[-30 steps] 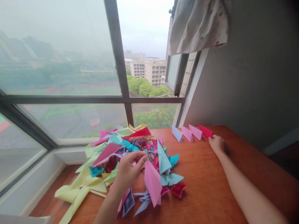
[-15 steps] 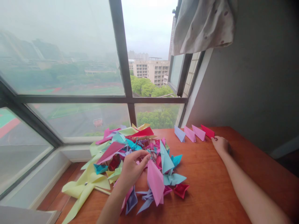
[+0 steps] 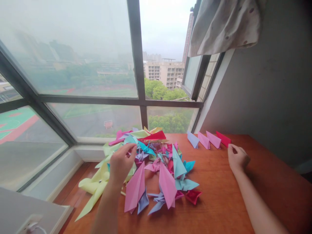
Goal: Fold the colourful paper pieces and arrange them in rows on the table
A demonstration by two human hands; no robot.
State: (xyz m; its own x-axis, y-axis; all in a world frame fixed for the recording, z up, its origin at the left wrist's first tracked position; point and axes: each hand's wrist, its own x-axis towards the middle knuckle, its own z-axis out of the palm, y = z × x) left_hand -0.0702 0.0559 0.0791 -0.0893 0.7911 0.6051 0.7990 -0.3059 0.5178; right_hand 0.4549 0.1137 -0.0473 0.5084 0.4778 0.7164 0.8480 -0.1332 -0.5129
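Observation:
My left hand (image 3: 123, 161) is over the left part of a heap of folded paper, thumb and fingertips pressed together. Whatever those fingers hold, if anything, is hidden. Two pink paper planes (image 3: 167, 185) lie in front of the heap, one close to my left wrist. On the right, my right hand (image 3: 238, 158) is closed at the tail of a red paper plane (image 3: 223, 139). That plane ends a slanting row with two pink paper planes (image 3: 213, 139) and a lilac paper plane (image 3: 193, 140).
The heap holds paper cranes (image 3: 186, 184), a light blue paper plane (image 3: 178, 164) and a dark red folded piece (image 3: 193, 196). A yellow pinwheel (image 3: 94, 188) lies at its left. Windows rise behind the wooden table (image 3: 209, 201); a grey wall (image 3: 275, 91) stands right.
My left hand has moved left, away from the pink plane at the front. My right hand stays by the red plane. The whole view has shifted slightly.

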